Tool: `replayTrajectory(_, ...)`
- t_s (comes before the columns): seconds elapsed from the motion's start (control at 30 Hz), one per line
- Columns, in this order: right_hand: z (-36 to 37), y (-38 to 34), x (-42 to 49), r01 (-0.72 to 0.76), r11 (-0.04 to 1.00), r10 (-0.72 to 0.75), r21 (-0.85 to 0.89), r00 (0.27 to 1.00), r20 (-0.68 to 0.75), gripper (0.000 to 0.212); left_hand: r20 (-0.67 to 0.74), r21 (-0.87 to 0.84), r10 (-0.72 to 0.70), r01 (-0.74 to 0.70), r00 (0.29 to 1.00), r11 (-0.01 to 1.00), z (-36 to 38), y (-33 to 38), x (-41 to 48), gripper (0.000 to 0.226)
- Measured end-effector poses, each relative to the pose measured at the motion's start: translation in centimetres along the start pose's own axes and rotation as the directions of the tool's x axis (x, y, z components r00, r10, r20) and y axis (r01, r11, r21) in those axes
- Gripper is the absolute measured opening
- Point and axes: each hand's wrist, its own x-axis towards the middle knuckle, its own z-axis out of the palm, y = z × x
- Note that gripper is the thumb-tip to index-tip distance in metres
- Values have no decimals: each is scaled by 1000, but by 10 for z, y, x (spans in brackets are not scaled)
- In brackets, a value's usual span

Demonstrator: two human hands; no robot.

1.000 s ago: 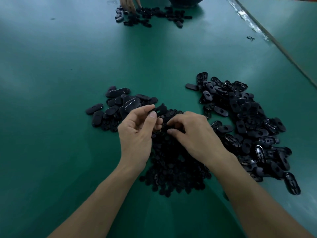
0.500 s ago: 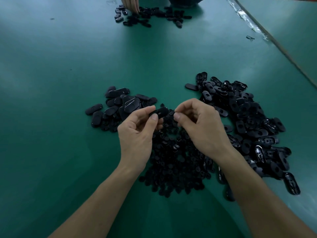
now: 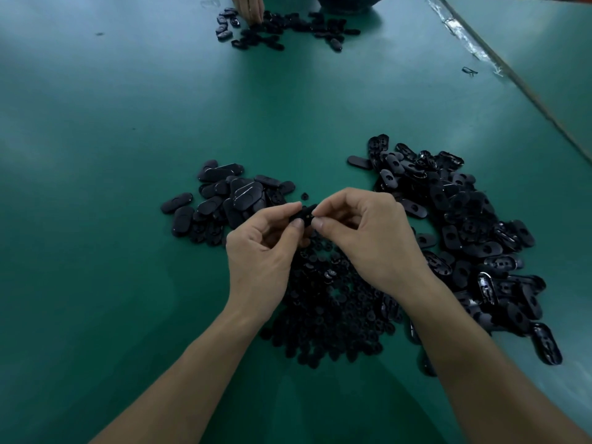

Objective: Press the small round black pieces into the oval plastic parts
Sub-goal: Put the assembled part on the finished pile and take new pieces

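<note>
Over a green table (image 3: 128, 129), a worker's left hand (image 3: 259, 248) pinches a black oval plastic part (image 3: 306, 214) between thumb and forefinger. The right hand (image 3: 374, 238), thumb and forefinger closed narrow, meets it at the part's right end. Whether a small round black piece sits between those fingertips cannot be told. The pair is held in the air above the near heap of small round black pieces (image 3: 326, 302), between a left pile of smooth-backed black ovals (image 3: 224, 203) and a larger right pile of holed black ovals (image 3: 464, 238). The risk lies in the press. A round piece entering tilted would likely jam or pop free, and dropped into the heap below it would be lost among its like. A slack left pinch could let the oval twist. At the far edge, another person's hand (image 3: 248, 8) works a separate scatter of black parts (image 3: 288, 27).
</note>
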Motion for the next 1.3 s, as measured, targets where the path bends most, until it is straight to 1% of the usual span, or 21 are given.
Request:
replayTrajectory(0.23,7,0,0,-31,999,31,9,999,-37,17,28,12,8,-8,1000,1000,0,2,-1,25)
replayTrajectory(0.43,6,-1,0,-64,998,63,-26,997,-34,16,57,22,19,-20,998,1000,0,2,0,28)
replayTrajectory(0.57,12,-1,-3,-79,997,76,-25,992,-99,19,87,38,19,-23,996,999,-2,1,1,26)
replayTrajectory(0.73,21,-2,-7,-70,997,72,19,984,-163,12,71,29,17,-19,997,999,-2,1,1,24)
replayTrajectory(0.83,22,-2,-10,-75,996,81,43,987,-139,16,51,5,13,-13,999,1000,-3,0,2,18)
replayTrajectory(0.93,22,-4,-9,-101,991,111,93,988,-108,18,26,-29,6,-5,1000,1000,-3,0,3,15)
replayTrajectory(1.0,20,-5,-9,-107,990,116,94,989,-91,19,9,-42,-1,1,1000,999,-3,0,3,15)
replayTrajectory(1.1,17,-5,-10,-88,995,90,39,994,-69,19,20,-40,-5,6,1000,999,-2,-1,3,18)
replayTrajectory(1.2,10,0,-8,-62,998,60,-13,994,-87,21,43,-11,-7,7,999,1000,-1,0,1,25)
replayTrajectory(1.23,8,2,-7,-68,997,66,-25,995,-70,23,52,-1,-3,3,999,1000,-1,1,1,27)
replayTrajectory(1.3,3,5,-4,-90,996,90,23,996,-5,23,77,8,6,-7,997,1000,-1,2,0,28)
